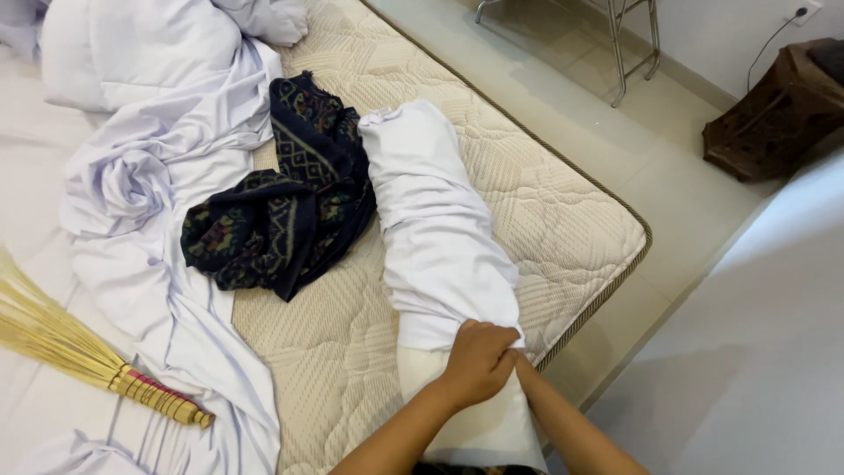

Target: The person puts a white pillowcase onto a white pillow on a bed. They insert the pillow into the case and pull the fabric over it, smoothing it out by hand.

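A long white bolster pillow (435, 229) in a white case lies lengthwise on the bare quilted mattress (536, 202). My left hand (477, 362) grips the bunched open edge of the case at the pillow's near end. My right hand (519, 359) is mostly hidden behind the left one, only its forearm and wrist show, pressed against the same edge of the case. The bare cream end of the pillow (475, 413) sticks out below the case, toward me.
A dark patterned cloth (281, 207) lies crumpled left of the pillow. A rumpled white sheet (149, 176) covers the left side, with a straw broom (97, 356) on it. A metal stand (629, 44) and a dark wooden stool (774, 110) are on the tiled floor.
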